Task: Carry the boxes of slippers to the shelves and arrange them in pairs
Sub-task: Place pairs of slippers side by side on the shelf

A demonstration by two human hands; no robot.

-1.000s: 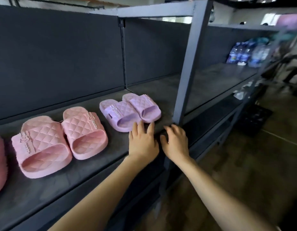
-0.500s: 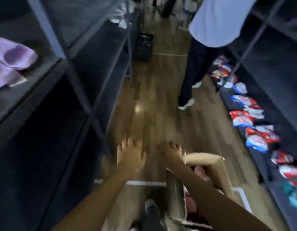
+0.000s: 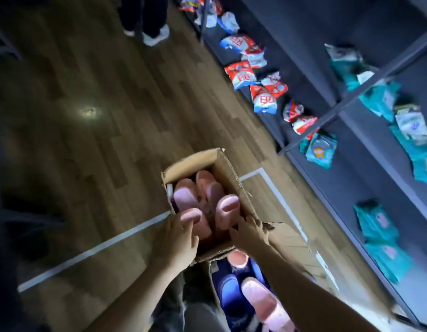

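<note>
An open cardboard box [image 3: 228, 167] stands on the wooden floor below me and holds several pink slippers [image 3: 208, 188]. My left hand [image 3: 177, 239] reaches in at the near left corner, its spread fingers touching the toe of a pink slipper [image 3: 194, 218]. Just to the right, my right hand [image 3: 249, 232] is at the box's near edge, fingertips against another pink slipper [image 3: 226, 207]. Neither hand has closed around a slipper. A second box nearer to me holds blue slippers [image 3: 228, 289] and a pink slipper [image 3: 264, 305], partly hidden by my right forearm.
A dark shelf unit [image 3: 351, 168] runs along the right with red-and-white packets [image 3: 264, 98] and teal packs [image 3: 376, 224]. Another person's legs and white shoes [image 3: 151, 34] stand up the aisle. White tape lines [image 3: 92, 250] cross the floor.
My view has swung from the shelf with the pink and purple slippers down to the floor. Both hands have left the shelf edge and gone down into the box of slippers.
</note>
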